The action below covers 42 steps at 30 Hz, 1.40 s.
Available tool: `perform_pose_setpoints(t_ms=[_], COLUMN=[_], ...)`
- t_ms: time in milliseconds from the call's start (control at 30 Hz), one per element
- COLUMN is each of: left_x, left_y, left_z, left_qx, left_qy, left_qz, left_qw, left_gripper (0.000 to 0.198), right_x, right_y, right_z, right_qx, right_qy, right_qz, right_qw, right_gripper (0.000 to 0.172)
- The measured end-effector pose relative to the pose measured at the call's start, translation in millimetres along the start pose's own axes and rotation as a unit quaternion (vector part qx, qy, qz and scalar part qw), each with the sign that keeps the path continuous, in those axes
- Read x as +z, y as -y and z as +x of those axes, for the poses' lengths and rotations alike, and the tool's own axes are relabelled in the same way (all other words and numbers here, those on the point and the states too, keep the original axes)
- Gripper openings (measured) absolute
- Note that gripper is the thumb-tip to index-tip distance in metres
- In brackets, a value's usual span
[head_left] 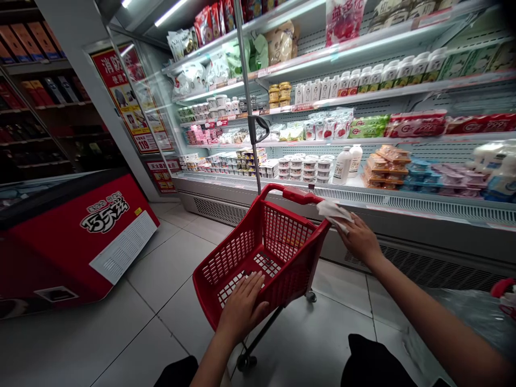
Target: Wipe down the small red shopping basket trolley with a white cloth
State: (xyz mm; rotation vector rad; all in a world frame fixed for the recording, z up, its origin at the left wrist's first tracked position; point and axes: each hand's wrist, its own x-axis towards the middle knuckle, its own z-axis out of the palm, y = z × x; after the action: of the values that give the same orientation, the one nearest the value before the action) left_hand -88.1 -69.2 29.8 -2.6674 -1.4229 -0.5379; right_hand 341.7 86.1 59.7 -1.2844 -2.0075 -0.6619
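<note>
A red plastic shopping basket on wheels [242, 252] stands on the tiled floor in front of me, empty inside. My left hand [242, 306] grips its near rim, fingers curled over the edge. My right hand [358, 239] holds a white cloth [332, 211] pressed against the far right rim, just below the red handle [294, 194].
An open refrigerated shelf unit [363, 199] full of yoghurt, milk and packaged food runs along the right. A red chest freezer [80, 236] stands at the left. A metal pole [248, 107] rises behind the basket. A clear plastic bag [475, 317] lies at lower right.
</note>
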Motion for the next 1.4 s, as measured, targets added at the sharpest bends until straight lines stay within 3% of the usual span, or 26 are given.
perform_pose_setpoints(t_ms=[67, 133, 367, 467, 533, 600, 767, 833, 900, 1000, 1233, 1300, 1400], left_x=[-1.1, -1.9, 1.8, 4.4, 4.7, 4.1, 3.4, 4.8, 7.4, 12.1, 12.3, 9.3, 5.2], left_y=[2.0, 3.6, 4.5, 5.2, 6.4, 7.7, 7.0, 5.1, 2.8, -1.2, -13.2, -15.1, -16.2], left_z=[0.0, 0.2, 3.1, 2.6, 0.8, -1.2, -0.5, 2.3, 5.7, 11.0, 19.0, 19.1, 17.6], left_qx=[0.005, 0.007, 0.000, -0.004, -0.007, -0.011, -0.022, -0.027, -0.038, -0.060, -0.083, -0.074, -0.063], left_qy=[0.001, 0.006, 0.003, -0.008, -0.011, -0.013, -0.026, -0.032, -0.039, -0.051, -0.065, -0.065, -0.069], left_qz=[0.002, 0.004, 0.019, 0.039, 0.049, 0.054, 0.056, 0.057, 0.058, 0.058, 0.046, 0.040, 0.024], left_qw=[1.000, 1.000, 1.000, 0.999, 0.999, 0.998, 0.998, 0.997, 0.997, 0.995, 0.993, 0.994, 0.995], left_gripper=[0.066, 0.067, 0.070, 0.071, 0.072, 0.072, 0.074, 0.076, 0.078, 0.080, 0.084, 0.084, 0.083], right_x=[1.3, 1.9, 1.8, 2.8, 3.9, 5.5, 14.0, 19.9, 26.4, 32.9, 12.5, 4.5, 2.3], right_y=[-4.0, 11.3, 148.0, 175.8, 165.3, 135.5, 49.0, 35.6, 41.3, 83.7, 234.6, 253.7, 244.7], right_z=[0.4, -4.6, -37.4, -40.9, -36.2, -27.0, 2.9, 11.6, 14.8, 5.2, -52.8, -62.7, -65.0], right_qx=[0.022, 0.003, -0.146, -0.191, -0.213, -0.217, -0.112, -0.056, -0.017, -0.026, -0.124, -0.132, -0.170], right_qy=[-0.014, -0.007, 0.083, 0.090, 0.087, 0.080, 0.049, 0.030, 0.019, 0.033, 0.075, 0.079, 0.082], right_qz=[-0.014, -0.012, 0.128, 0.187, 0.184, 0.151, 0.041, 0.020, 0.015, 0.043, 0.211, 0.245, 0.267], right_qw=[1.000, 1.000, 0.977, 0.959, 0.956, 0.961, 0.992, 0.998, 1.000, 0.998, 0.967, 0.957, 0.945], right_gripper=[0.052, 0.051, 0.055, 0.063, 0.065, 0.062, 0.048, 0.047, 0.048, 0.045, 0.049, 0.046, 0.046])
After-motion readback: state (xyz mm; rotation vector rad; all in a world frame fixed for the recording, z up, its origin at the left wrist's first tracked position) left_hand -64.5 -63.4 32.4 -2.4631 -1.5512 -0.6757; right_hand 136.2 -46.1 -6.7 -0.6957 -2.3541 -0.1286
